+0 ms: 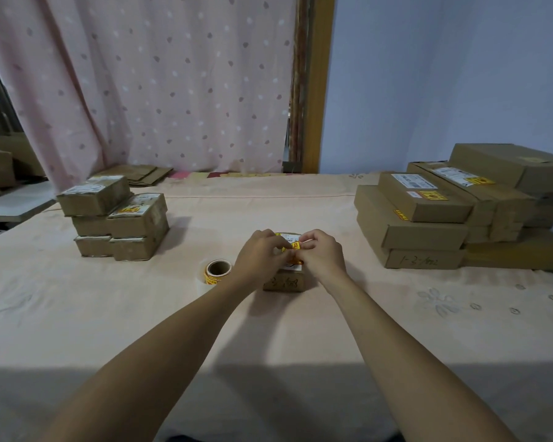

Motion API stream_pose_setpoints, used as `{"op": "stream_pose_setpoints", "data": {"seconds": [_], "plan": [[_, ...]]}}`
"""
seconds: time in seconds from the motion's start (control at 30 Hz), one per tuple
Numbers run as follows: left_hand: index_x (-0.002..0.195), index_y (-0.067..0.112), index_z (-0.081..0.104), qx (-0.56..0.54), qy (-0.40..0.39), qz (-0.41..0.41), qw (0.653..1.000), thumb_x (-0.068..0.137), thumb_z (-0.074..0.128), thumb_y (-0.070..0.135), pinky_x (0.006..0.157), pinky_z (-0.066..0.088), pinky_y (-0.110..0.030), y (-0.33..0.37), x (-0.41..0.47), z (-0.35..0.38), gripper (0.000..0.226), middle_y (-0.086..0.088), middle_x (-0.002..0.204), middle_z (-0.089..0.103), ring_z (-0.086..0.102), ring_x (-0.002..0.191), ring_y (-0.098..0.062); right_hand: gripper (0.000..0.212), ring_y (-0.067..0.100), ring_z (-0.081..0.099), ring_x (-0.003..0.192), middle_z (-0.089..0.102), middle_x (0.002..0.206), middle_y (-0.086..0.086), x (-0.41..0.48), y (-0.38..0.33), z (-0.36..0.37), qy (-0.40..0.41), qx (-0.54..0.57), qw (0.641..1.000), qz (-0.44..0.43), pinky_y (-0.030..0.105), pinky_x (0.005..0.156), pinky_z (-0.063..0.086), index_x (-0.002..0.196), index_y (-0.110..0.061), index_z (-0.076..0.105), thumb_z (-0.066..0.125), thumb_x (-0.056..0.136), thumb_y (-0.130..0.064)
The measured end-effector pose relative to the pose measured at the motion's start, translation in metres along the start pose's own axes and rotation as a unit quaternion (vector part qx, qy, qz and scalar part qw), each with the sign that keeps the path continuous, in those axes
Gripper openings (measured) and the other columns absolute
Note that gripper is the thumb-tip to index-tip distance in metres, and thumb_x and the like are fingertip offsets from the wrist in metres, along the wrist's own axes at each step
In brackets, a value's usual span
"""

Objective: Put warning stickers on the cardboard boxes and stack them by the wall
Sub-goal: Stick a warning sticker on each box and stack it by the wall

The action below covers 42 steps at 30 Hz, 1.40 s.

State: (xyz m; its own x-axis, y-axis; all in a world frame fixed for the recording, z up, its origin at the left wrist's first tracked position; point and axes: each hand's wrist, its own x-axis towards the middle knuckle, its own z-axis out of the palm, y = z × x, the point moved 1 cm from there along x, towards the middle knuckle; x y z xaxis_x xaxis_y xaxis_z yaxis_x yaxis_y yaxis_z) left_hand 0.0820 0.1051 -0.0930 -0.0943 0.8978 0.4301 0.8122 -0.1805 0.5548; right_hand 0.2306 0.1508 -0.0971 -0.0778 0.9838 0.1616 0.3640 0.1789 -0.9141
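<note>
Together, both hands (arms outstretched) pinch the sticker (293, 247).

- Pink curtain (160, 84) with grey and white spots
- Brown cardboard boxes (425, 224)
- Yellow sticker (292, 247), red print
- Pale peach bedsheet (205, 314)
- Bluish wall (444, 74)

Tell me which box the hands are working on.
The small box standing alone beside the sticker roll; left hand and right hand pinch a yellow sticker on it. Others are stacked.

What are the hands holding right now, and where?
The left hand and right hand pinch the yellow warning sticker at opposite ends, over the small cardboard box.
</note>
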Motion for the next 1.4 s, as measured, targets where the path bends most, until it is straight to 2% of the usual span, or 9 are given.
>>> {"op": "stream_pose_setpoints", "data": {"seconds": [0.13,0.3,0.5,0.67,0.8,0.9,1.1,1.3,1.4], "plan": [[0.101,0.021,0.08,0.002,-0.017,-0.019,1.0,0.089,0.07,0.023,0.087,0.042,-0.034,-0.007,-0.001,-0.001,0.016,-0.005,0.106,0.064,0.05,0.11,-0.023,0.025,0.016,0.067,0.094,0.072,0.087,-0.008,0.003,0.0,0.0,0.001,-0.04,0.999,0.004,0.033,0.084,0.055,0.093,-0.023,0.068,0.082,0.076,-0.012],[0.105,0.023,0.079,0.038,-0.019,-0.015,0.999,0.089,0.07,0.025,0.089,0.043,-0.034,-0.008,-0.003,-0.004,0.018,-0.005,0.109,0.063,0.049,0.111,-0.024,0.026,0.015,0.063,0.091,0.068,0.089,-0.009,0.001,-0.005,0.005,-0.018,-0.121,0.992,-0.032,0.023,0.068,0.042,0.099,-0.024,0.066,0.07,0.079,-0.008],[0.125,0.03,0.071,0.118,-0.065,0.003,0.991,0.097,0.057,0.032,0.096,0.039,-0.035,-0.006,-0.002,-0.009,0.031,-0.007,0.116,0.056,0.044,0.113,-0.026,0.027,0.017,0.057,0.108,0.058,0.116,-0.007,0.002,-0.002,0.002,-0.024,-0.231,0.969,-0.08,0.032,0.08,0.048,0.11,-0.03,0.067,0.075,0.085,-0.025],[0.129,0.032,0.068,0.13,-0.089,-0.011,0.987,0.098,0.055,0.035,0.1,0.039,-0.036,-0.005,-0.001,-0.011,0.033,-0.007,0.117,0.053,0.04,0.116,-0.026,0.018,0.016,0.062,0.107,0.068,0.11,-0.009,-0.001,0.016,-0.003,-0.025,-0.196,0.978,-0.063,0.035,0.086,0.053,0.105,-0.036,0.078,0.071,0.089,-0.041],[0.121,0.023,0.074,0.068,-0.064,-0.055,0.994,0.095,0.061,0.024,0.1,0.039,-0.032,0.004,-0.001,-0.008,0.029,-0.013,0.118,0.055,0.047,0.118,-0.029,0.019,0.015,0.067,0.107,0.076,0.111,-0.013,-0.012,0.024,-0.004,-0.007,-0.099,0.993,-0.059,0.034,0.09,0.053,0.108,-0.033,0.08,0.069,0.093,-0.033],[0.116,0.021,0.074,0.028,-0.03,-0.139,0.989,0.089,0.064,0.022,0.085,0.04,-0.027,0.011,-0.001,-0.003,0.028,-0.01,0.121,0.051,0.059,0.108,-0.031,0.023,0.016,0.065,0.11,0.074,0.118,-0.011,-0.015,0.023,-0.002,-0.007,-0.115,0.991,-0.064,0.03,0.089,0.051,0.114,-0.032,0.077,0.063,0.096,-0.03],[0.111,0.007,0.063,-0.09,0.021,-0.234,0.968,0.09,0.062,0.025,0.078,0.05,-0.033,0.021,-0.004,0.009,0.027,-0.006,0.104,0.064,0.061,0.098,-0.026,0.025,0.01,0.063,0.103,0.069,0.112,-0.011,-0.02,0.028,-0.017,0.004,-0.042,0.999,-0.026,0.025,0.084,0.044,0.121,-0.03,0.064,0.064,0.097,-0.032],[0.12,0.018,0.067,-0.259,-0.022,-0.248,0.933,0.06,0.067,0.037,0.083,0.051,-0.032,0.034,-0.002,0.052,0.063,-0.001,0.115,0.069,0.063,0.103,-0.017,0.029,0.011,0.062,0.105,0.065,0.113,-0.005,-0.022,0.052,-0.051,0.037,-0.018,0.999,-0.007,0.019,0.074,0.044,0.108,-0.018,0.061,0.077,0.087,-0.031],[0.116,0.016,0.069,-0.276,-0.032,-0.264,0.924,0.058,0.074,0.044,0.082,0.054,-0.035,0.039,0.003,0.079,0.064,-0.006,0.111,0.072,0.067,0.099,-0.021,0.036,0.014,0.063,0.106,0.061,0.118,-0.002,-0.019,0.063,-0.066,0.04,-0.06,0.997,-0.012,0.029,0.088,0.051,0.116,-0.021,0.066,0.077,0.084,-0.032]]}}
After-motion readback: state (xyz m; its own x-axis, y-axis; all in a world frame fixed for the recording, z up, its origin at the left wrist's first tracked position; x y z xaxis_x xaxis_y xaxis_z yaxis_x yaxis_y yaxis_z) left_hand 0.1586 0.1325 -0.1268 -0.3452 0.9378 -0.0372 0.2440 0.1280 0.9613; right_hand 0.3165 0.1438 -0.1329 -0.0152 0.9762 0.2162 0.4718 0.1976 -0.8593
